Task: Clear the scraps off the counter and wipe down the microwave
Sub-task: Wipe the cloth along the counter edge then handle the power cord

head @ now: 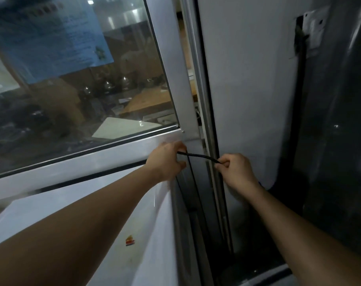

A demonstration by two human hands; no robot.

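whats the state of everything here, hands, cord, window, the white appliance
left hand: gripping one end of the black cord
right hand: pinching the other end
black cord: stretched between both hands, in front of the window frame
window: glass pane shut in its frame
white appliance: top bare apart from a small sticker

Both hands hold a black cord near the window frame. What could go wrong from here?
1. The black cord is stretched taut between the left hand and the right hand; pulling harder may strain it.
2. It runs down into the narrow gap beside the white appliance, where it could snag.
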